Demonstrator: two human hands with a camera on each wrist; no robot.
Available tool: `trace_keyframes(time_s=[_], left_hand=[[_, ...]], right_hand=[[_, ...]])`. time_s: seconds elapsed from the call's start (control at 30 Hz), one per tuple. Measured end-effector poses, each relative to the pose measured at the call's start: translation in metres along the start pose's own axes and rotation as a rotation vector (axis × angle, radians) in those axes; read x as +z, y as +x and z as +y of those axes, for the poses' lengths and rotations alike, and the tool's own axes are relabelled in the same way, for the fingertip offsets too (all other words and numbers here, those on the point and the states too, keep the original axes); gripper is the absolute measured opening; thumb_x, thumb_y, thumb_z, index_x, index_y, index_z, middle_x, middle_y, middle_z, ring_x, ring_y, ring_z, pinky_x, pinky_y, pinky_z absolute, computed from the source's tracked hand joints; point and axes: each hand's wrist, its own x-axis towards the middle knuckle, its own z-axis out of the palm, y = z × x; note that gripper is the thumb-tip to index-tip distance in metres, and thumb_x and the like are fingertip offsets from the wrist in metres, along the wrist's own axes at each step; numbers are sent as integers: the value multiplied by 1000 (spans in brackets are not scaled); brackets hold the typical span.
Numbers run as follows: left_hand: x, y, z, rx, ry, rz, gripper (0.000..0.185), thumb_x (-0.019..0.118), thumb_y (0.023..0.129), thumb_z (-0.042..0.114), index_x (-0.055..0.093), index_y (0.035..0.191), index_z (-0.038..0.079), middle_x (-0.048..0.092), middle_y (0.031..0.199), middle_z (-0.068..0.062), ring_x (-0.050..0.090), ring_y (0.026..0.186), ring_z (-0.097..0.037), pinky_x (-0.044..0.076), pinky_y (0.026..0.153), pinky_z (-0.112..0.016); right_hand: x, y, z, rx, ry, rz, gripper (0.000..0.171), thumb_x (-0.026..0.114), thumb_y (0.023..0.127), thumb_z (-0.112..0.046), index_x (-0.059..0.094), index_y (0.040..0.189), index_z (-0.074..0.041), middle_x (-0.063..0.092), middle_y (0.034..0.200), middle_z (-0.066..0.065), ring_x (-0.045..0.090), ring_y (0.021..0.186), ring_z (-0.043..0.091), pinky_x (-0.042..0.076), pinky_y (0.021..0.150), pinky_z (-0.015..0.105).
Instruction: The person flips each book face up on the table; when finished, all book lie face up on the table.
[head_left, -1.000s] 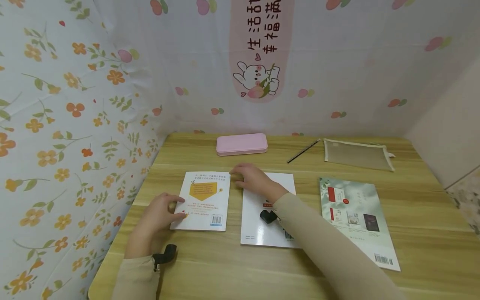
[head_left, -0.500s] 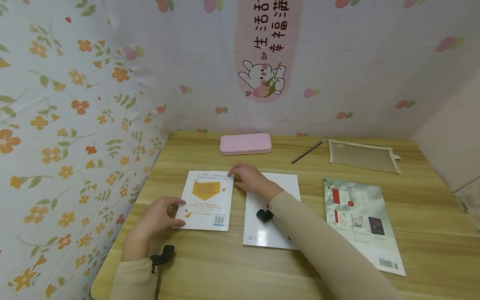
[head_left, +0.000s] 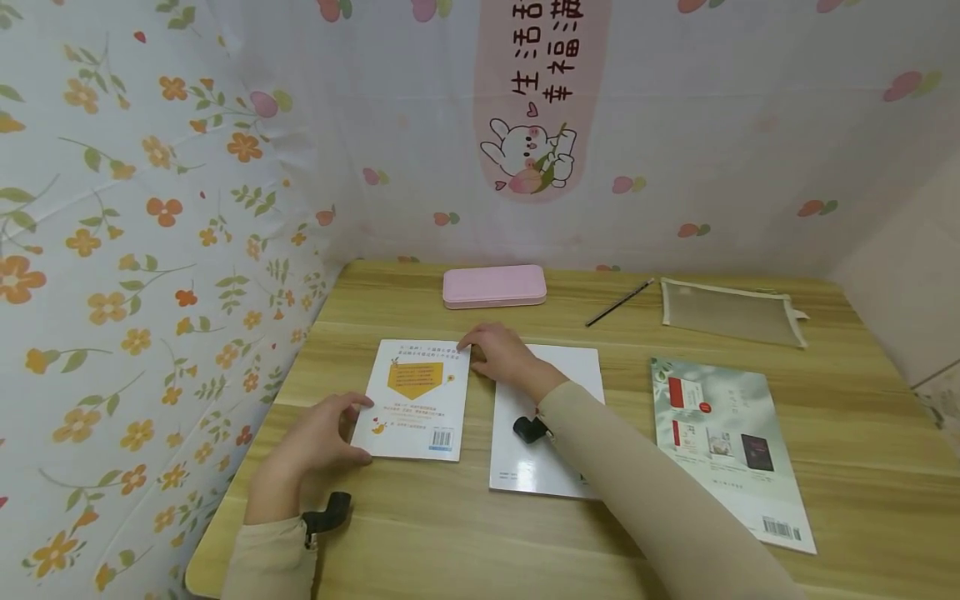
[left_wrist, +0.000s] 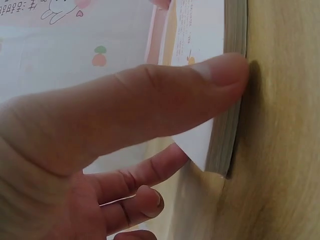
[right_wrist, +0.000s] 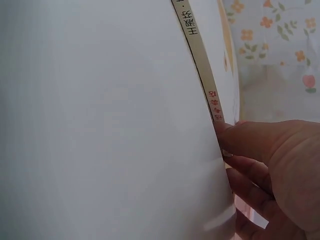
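A small white book (head_left: pixel 412 417) with an orange panel and a barcode lies flat at the table's left. My left hand (head_left: pixel 322 437) holds its near left corner, the thumb on the near edge and a finger at the left side. In the left wrist view the thumb lies across the page edges (left_wrist: pixel 230 110). My right hand (head_left: pixel 510 358) grips the far right corner; the right wrist view has its thumb against the lettered spine (right_wrist: pixel 202 55), with the fingers bent round the far edge and partly hidden. Under the right forearm lies a larger white book (head_left: pixel 517 450), partly covered.
A green-and-white magazine (head_left: pixel 723 425) lies to the right on the wooden table (head_left: pixel 420 533). Along the back are a pink pencil case (head_left: pixel 495 286), a dark pencil (head_left: pixel 619 302) and a mesh zip pouch (head_left: pixel 731 311). Patterned cloth (head_left: pixel 390 133) hangs behind and at the left.
The left thumb has moved off the cover to the small book's near edge. The right fingers have closed onto its far right corner. The head view has shifted slightly.
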Motion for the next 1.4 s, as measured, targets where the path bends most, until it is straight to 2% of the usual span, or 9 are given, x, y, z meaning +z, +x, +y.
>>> trace_keyframes(time_s=[0.13, 0.4, 0.7, 0.87, 1.0, 1.1, 1.2, 1.3, 1.4], left_hand=[[1, 1, 0, -1, -1, 5, 80, 99, 63, 24, 62, 133, 10, 67, 109, -9, 60, 101, -25, 48, 94, -49], [2, 2, -1, 4, 0, -4, 80, 99, 63, 21, 63, 133, 12, 66, 105, -6, 58, 95, -22, 47, 91, -45], [0, -1, -3, 4, -13, -20, 81, 99, 62, 18, 61, 134, 10, 66, 107, -9, 59, 96, -24, 48, 92, -47], [0, -3, -3, 25, -9, -17, 82, 99, 62, 16, 60, 134, 9, 66, 112, -12, 61, 102, -28, 48, 96, -53], [-2, -6, -5, 48, -40, -7, 70, 97, 67, 16, 63, 127, 8, 66, 109, -10, 60, 101, -27, 48, 93, -48], [-8, -9, -6, 75, -67, 26, 53, 93, 73, 16, 67, 119, 9, 67, 104, -7, 58, 89, -20, 48, 82, -36], [-16, -12, -7, 115, -97, 66, 38, 87, 79, 12, 70, 113, 9, 68, 99, -6, 53, 73, -14, 45, 68, -28], [-21, -14, -8, 118, -79, 132, 29, 82, 83, 9, 72, 110, 12, 64, 85, -3, 46, 64, -10, 41, 60, -25], [-23, -16, -8, 111, -42, 246, 24, 79, 86, 6, 72, 107, 14, 52, 73, -2, 36, 56, -7, 37, 53, -25]], right_hand=[[1, 0, 0, 13, 10, 15, 36, 78, 93, -16, 72, 128, -20, 66, 137, 5, 58, 132, 28, 44, 113, 50], [-2, -1, -1, 49, 83, 81, 37, 84, 86, -8, 75, 120, -18, 70, 116, 3, 63, 107, 20, 52, 100, 38], [-7, -5, -1, 5, 17, 128, 30, 84, 88, -22, 79, 117, -20, 72, 126, -1, 65, 121, 21, 50, 105, 42], [-10, -7, -1, 27, 58, 123, 27, 81, 90, -24, 79, 117, -19, 73, 127, -1, 65, 123, 21, 49, 107, 39], [-14, -8, -1, 41, 96, 124, 25, 79, 92, -24, 79, 117, -19, 74, 125, -1, 67, 116, 20, 51, 103, 38], [-19, -10, 0, 54, 122, 137, 23, 78, 94, -23, 79, 117, -20, 75, 121, -2, 67, 97, 18, 54, 88, 35], [-23, -12, 1, 68, 145, 154, 22, 76, 95, -24, 79, 117, -21, 76, 115, -2, 60, 80, 16, 50, 73, 31], [-26, -14, 2, 74, 159, 166, 22, 75, 96, -27, 79, 117, -21, 75, 111, -2, 57, 80, 14, 45, 67, 28], [-29, -15, 3, 73, 184, 192, 23, 75, 96, -29, 78, 116, -20, 74, 108, -1, 59, 85, 16, 44, 68, 28]])
